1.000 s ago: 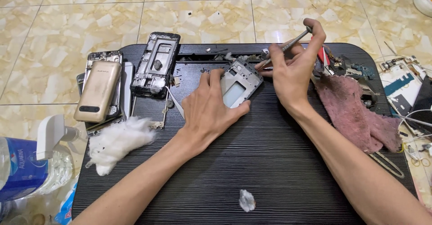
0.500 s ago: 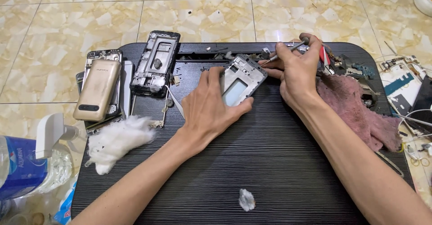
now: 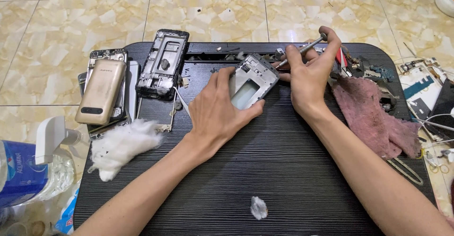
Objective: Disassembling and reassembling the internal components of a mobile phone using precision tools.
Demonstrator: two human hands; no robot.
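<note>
Glossy beige marble-pattern floor tiles fill the top of the frame, and on them sits a low black worktop (image 3: 283, 179) with a fine ribbed grain and rounded corners.

Both forearms reach up from the bottom edge toward the upper middle. The left hand (image 3: 217, 111) lies palm down with fingers together, its thumb and fingertips clasped around the sides of a silver phone frame (image 3: 254, 81), a thin metal rectangle with a pale window in its middle, tilted a little off the worktop. The right hand (image 3: 309, 70) is curled, wrist bent, pinching a slim grey metal screwdriver (image 3: 302, 50) whose tip meets the frame's upper right corner.

At upper left, a gold phone (image 3: 100, 92) with a smooth matte back lies on stacked parts, beside a black gutted phone chassis (image 3: 163, 63). A fluffy white cotton wad (image 3: 122, 146) sits at the worktop's left edge, a small tuft (image 3: 258, 207) near the bottom centre. A coarse pink rag (image 3: 373, 118) lies crumpled at right. A clear plastic spray bottle (image 3: 28, 170) with a white trigger occupies the lower left.
</note>
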